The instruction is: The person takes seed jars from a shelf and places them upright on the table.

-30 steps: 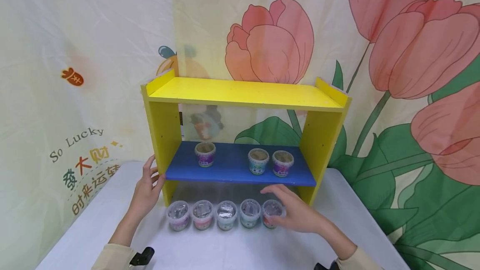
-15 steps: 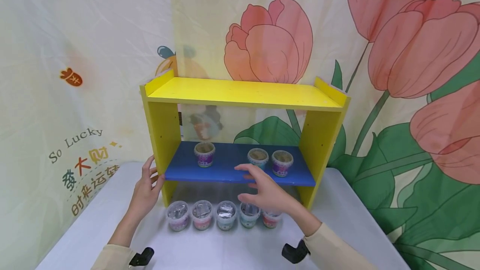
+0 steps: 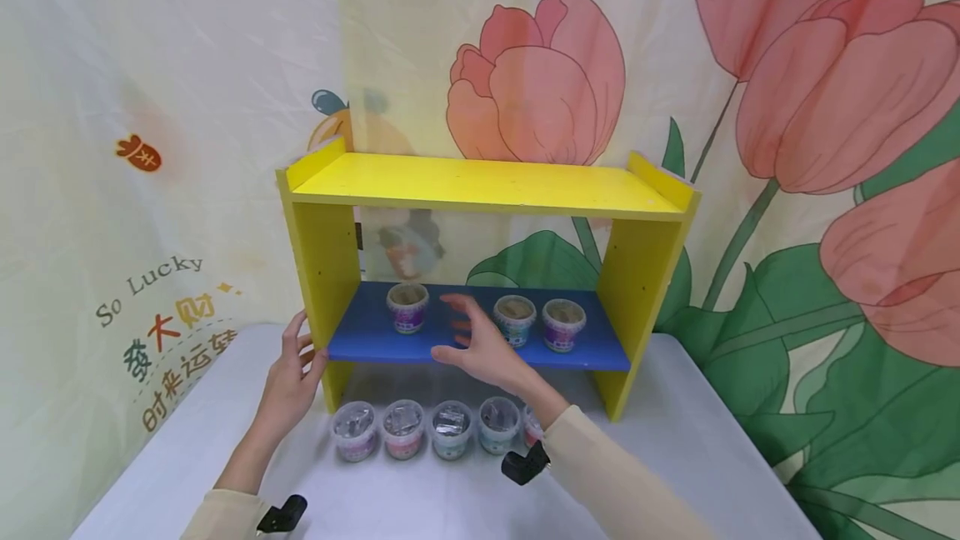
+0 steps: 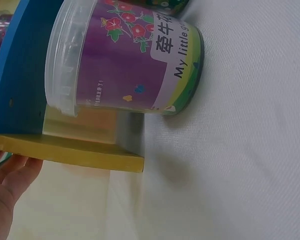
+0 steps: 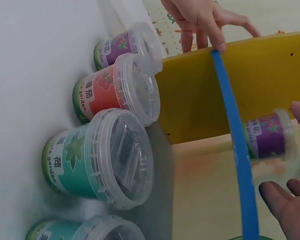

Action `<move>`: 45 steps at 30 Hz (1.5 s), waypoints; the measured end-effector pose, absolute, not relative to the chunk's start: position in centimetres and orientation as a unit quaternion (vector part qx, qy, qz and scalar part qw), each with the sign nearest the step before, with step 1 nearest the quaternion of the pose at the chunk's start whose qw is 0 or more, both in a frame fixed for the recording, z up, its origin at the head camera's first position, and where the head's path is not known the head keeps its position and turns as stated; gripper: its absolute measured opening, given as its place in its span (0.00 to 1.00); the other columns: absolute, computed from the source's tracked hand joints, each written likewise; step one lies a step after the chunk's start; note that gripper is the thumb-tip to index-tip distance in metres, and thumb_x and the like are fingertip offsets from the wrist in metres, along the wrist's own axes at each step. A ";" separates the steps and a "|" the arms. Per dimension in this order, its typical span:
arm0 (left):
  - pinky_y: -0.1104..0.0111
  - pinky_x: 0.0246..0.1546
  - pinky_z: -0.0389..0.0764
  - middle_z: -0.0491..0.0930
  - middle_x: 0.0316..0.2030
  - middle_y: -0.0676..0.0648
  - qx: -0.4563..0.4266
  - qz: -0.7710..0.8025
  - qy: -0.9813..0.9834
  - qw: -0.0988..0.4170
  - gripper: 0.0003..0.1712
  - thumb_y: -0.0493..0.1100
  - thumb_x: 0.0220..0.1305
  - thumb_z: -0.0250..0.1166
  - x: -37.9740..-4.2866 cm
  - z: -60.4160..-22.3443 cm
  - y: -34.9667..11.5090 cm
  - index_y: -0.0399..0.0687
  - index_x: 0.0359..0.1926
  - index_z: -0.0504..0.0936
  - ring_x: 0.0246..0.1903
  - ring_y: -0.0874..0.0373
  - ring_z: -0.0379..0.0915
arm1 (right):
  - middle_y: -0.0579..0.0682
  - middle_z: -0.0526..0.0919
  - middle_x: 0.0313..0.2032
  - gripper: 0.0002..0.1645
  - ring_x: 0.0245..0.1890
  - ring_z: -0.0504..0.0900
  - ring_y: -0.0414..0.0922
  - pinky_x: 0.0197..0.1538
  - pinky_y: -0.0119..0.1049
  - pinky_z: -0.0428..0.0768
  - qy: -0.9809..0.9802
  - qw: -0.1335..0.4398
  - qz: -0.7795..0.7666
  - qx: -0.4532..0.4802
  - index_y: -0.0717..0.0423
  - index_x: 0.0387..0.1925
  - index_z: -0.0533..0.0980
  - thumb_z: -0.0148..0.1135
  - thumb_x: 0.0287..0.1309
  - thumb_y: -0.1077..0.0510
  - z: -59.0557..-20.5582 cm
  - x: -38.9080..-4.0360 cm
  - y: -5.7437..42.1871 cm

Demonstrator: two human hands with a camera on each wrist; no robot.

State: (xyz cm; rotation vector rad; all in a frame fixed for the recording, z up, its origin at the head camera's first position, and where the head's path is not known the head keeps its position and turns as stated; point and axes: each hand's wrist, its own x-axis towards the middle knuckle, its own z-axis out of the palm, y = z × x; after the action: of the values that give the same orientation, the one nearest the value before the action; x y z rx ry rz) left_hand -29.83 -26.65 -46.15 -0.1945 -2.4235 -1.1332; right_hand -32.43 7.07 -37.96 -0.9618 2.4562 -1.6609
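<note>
My left hand [image 3: 292, 373] rests against the left side panel [image 3: 315, 290] of a yellow shelf unit, thumb at its front edge and fingers along the outside. With thumb and fingers spread, my right hand [image 3: 487, 348] reaches over the blue shelf board [image 3: 382, 347]. To its left stands a purple-labelled plastic tub [image 3: 408, 320], brown on top; the right wrist view shows this purple tub [image 5: 270, 136] between the fingers and thumb, apart from them. A teal-labelled tub [image 3: 516, 332] and another purple tub [image 3: 562, 336] stand to the right of the hand.
Below the board, a row of lidded tubs lines the white table: purple [image 3: 354, 443], red [image 3: 403, 443], two teal [image 3: 451, 443], and a red one [image 3: 532, 427] partly behind my right forearm. The yellow top board [image 3: 480, 182] spans above. A flower-printed cloth [image 3: 847, 273] hangs behind.
My right hand has moved left and up, from the front row's right-hand tub to the blue board beside the left purple tub. The left hand stays on the panel.
</note>
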 end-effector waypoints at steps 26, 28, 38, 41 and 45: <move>0.37 0.53 0.82 0.72 0.66 0.23 -0.068 -0.408 -0.875 0.253 0.47 0.41 0.83 0.56 -29.9 -46.2 -26.1 0.72 0.85 0.35 0.58 0.23 0.79 | 0.54 0.60 0.80 0.52 0.79 0.64 0.61 0.78 0.62 0.65 0.762 -0.004 -0.571 -0.306 0.44 0.82 0.57 0.74 0.65 0.62 -39.7 -37.4 1.8; 0.37 0.52 0.82 0.72 0.66 0.24 -0.069 -0.408 -0.875 0.253 0.47 0.41 0.83 0.56 -29.8 -46.3 -26.0 0.72 0.85 0.36 0.58 0.23 0.79 | 0.52 0.60 0.80 0.52 0.77 0.67 0.60 0.75 0.62 0.70 0.766 -0.007 -0.565 -0.305 0.42 0.82 0.58 0.74 0.64 0.61 -39.7 -37.4 1.7; 0.37 0.54 0.82 0.72 0.66 0.24 -0.067 -0.412 -0.874 0.249 0.46 0.41 0.83 0.55 -29.8 -46.1 -26.1 0.71 0.85 0.36 0.59 0.23 0.78 | 0.48 0.65 0.77 0.49 0.74 0.70 0.52 0.73 0.53 0.75 0.797 -0.009 -0.523 -0.301 0.33 0.80 0.61 0.75 0.65 0.55 -39.8 -37.9 1.2; 0.37 0.54 0.82 0.72 0.66 0.24 -0.067 -0.414 -0.872 0.252 0.46 0.41 0.83 0.55 -29.8 -46.0 -26.2 0.70 0.85 0.37 0.59 0.23 0.78 | 0.48 0.68 0.75 0.48 0.73 0.71 0.49 0.73 0.50 0.75 0.811 -0.028 -0.492 -0.315 0.36 0.79 0.62 0.75 0.64 0.55 -40.0 -38.0 1.0; 0.37 0.54 0.82 0.72 0.66 0.24 -0.067 -0.412 -0.873 0.251 0.46 0.42 0.84 0.55 -29.8 -46.1 -26.4 0.71 0.85 0.36 0.59 0.23 0.78 | 0.49 0.72 0.72 0.46 0.71 0.73 0.47 0.73 0.45 0.75 0.818 -0.055 -0.459 -0.341 0.41 0.78 0.65 0.76 0.63 0.58 -40.2 -38.3 0.8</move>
State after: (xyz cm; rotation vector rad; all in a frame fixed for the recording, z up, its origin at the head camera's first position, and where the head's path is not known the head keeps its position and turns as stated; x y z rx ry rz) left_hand -29.77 -26.36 -46.08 -0.1814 -2.3771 -1.1228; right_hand -38.25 0.77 -40.23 -1.1105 2.6656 -1.4953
